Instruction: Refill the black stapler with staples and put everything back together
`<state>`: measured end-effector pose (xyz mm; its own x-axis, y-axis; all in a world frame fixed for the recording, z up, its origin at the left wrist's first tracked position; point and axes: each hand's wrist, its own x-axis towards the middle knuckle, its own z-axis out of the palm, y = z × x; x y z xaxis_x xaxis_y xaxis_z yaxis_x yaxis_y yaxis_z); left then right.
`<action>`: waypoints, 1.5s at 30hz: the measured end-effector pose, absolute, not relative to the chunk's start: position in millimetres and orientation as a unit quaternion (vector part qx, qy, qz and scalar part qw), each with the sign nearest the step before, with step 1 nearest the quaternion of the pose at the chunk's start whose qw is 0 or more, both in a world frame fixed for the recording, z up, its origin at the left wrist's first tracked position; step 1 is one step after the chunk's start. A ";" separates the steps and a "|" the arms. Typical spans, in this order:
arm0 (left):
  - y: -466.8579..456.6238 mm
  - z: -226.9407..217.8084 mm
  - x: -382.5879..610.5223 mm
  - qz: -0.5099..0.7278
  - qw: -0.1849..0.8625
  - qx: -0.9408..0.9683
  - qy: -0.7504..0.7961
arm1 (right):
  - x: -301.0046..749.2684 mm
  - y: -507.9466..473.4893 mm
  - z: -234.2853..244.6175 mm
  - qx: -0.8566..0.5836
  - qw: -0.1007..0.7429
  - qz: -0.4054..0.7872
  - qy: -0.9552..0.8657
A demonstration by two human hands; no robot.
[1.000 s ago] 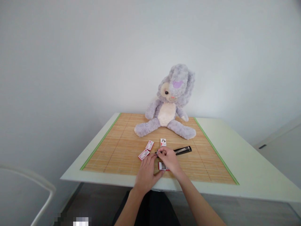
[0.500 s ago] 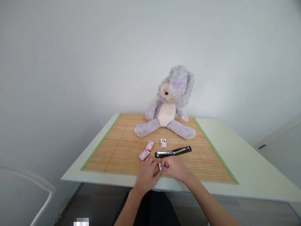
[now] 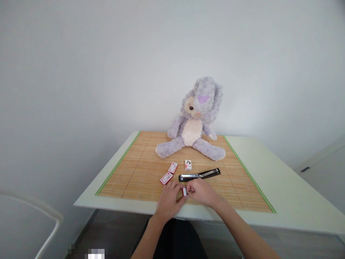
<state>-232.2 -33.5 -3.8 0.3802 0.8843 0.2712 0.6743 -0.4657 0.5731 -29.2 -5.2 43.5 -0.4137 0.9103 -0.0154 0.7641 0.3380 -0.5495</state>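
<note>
A small red-and-white staple box (image 3: 184, 191) lies on the mat near the table's front edge. My left hand (image 3: 169, 196) steadies it between thumb and fingertips, with the other fingers lying along the mat. At the box's right end, my right hand (image 3: 201, 190) is closed in a pinch; what its fingertips grip is too small and hidden to name. Just beyond my hands, a black stapler (image 3: 199, 175) rests opened out, its metal parts showing. Two red-and-white boxes (image 3: 166, 178) lie to its left, near my left fingertips. Behind the stapler stands another small white box (image 3: 188, 165).
A grey-lilac plush rabbit (image 3: 192, 133) sits at the back of the bamboo mat (image 3: 129, 172), legs spread. The mat with green edges covers part of the white table (image 3: 291, 201). A plain wall (image 3: 107, 72) rises behind; a white curved bar (image 3: 51, 212) is at left.
My right hand's fingertips have shifted slightly right, and more of the small box's white face shows between my hands. The whole view has moved a little.
</note>
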 end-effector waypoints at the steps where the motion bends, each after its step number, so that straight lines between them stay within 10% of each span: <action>1: -33.6 -3.8 -232.2 0.280 0.188 0.809 0.482 | -29.4 -4.9 43.6 -0.519 0.151 0.246 -0.805; 31: -27.6 -6.7 -233.6 0.283 0.201 0.802 0.486 | 2.5 -19.2 29.3 -0.526 0.193 0.293 -0.775; 45: -33.3 -12.8 -230.4 0.285 0.171 0.798 0.503 | 108.8 11.1 29.0 -0.652 0.348 0.206 -0.642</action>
<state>-230.4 -33.3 -12.8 0.3329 0.8997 0.2825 0.7050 -0.4364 0.5591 108.8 11.1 29.0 0.0915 0.9797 0.1783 0.6936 0.0658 -0.7173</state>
